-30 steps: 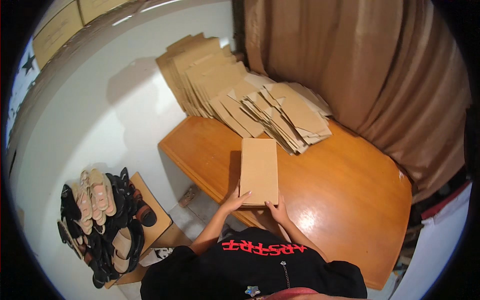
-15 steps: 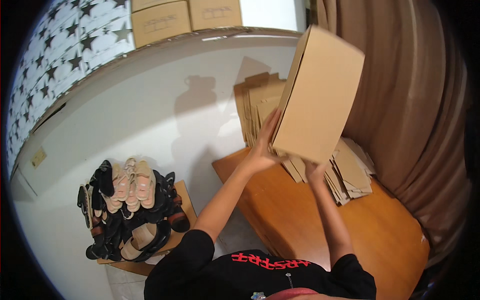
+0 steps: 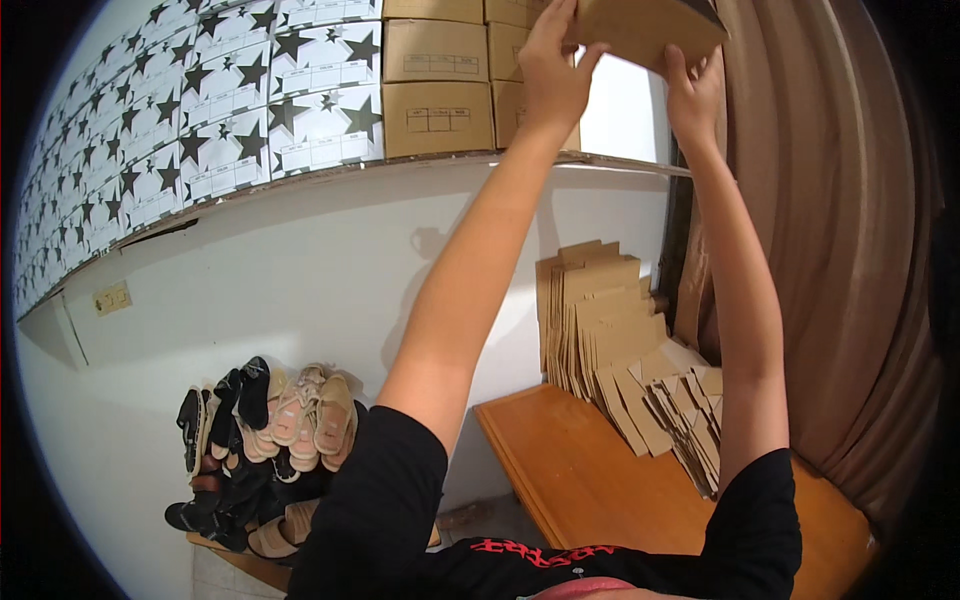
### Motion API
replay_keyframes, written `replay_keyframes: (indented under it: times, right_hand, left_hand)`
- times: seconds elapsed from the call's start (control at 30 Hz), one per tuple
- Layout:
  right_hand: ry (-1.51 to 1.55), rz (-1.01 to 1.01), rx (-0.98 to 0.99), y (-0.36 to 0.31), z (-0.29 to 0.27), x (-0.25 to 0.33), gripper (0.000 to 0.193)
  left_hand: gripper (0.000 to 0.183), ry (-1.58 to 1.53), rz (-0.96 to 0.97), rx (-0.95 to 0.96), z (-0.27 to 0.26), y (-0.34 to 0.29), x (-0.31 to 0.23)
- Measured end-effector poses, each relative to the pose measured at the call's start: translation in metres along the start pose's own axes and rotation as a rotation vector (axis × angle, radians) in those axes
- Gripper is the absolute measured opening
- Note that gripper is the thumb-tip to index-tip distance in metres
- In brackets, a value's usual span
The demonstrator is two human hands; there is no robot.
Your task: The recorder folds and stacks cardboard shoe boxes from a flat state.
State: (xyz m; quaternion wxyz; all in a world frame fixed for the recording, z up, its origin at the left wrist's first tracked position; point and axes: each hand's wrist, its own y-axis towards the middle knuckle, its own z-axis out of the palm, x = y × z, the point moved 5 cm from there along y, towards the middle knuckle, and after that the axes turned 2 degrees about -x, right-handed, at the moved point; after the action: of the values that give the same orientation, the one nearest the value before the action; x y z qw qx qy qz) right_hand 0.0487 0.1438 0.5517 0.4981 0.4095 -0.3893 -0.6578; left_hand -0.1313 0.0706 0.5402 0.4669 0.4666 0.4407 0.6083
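Note:
Both my arms reach up toward the top of the head view, holding a brown cardboard box (image 3: 645,28) between the hands. My left hand (image 3: 558,80) grips its left side, the thumb against the lower edge. On the box's right, my right hand (image 3: 694,95) presses with the thumb on the near face. The box's upper part is cut off by the frame. Just left of it, stacked brown boxes (image 3: 436,120) stand on a shelf (image 3: 320,176), beside rows of white boxes with black stars (image 3: 325,100).
Below stands an orange-brown wooden table (image 3: 560,480) with many flattened cardboard pieces (image 3: 600,320) leaning on the wall. A pile of sandals and shoes (image 3: 270,440) sits on a small stand at lower left. A brown curtain (image 3: 830,250) hangs on the right.
My hands have lifted the cardboard box from above the table up to shelf height. The view has tilted upward, bringing more of the stacked boxes into sight.

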Motion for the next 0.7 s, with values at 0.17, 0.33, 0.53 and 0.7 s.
replay_keyframes:
  times: [0.17,0.33,0.53,0.7]
  right_hand:
    - [-0.015,-0.044,-0.074,0.047,0.038,0.011,0.05]
    - [-0.162,0.134,-0.013,0.058,0.073,0.055,0.057]
    - [-0.31,0.09,-0.029,0.083,0.092,0.024,0.061]
    - [-0.278,0.149,-0.001,0.102,0.101,-0.021,0.054]
  left_hand:
    - [0.048,0.154,0.119,0.025,-0.011,0.052,-0.001]
    - [0.04,0.538,0.04,0.093,-0.032,0.09,0.019]
    - [0.042,0.455,0.219,-0.004,-0.043,0.123,0.042]
    - [0.05,0.711,0.209,0.055,-0.032,0.124,0.053]
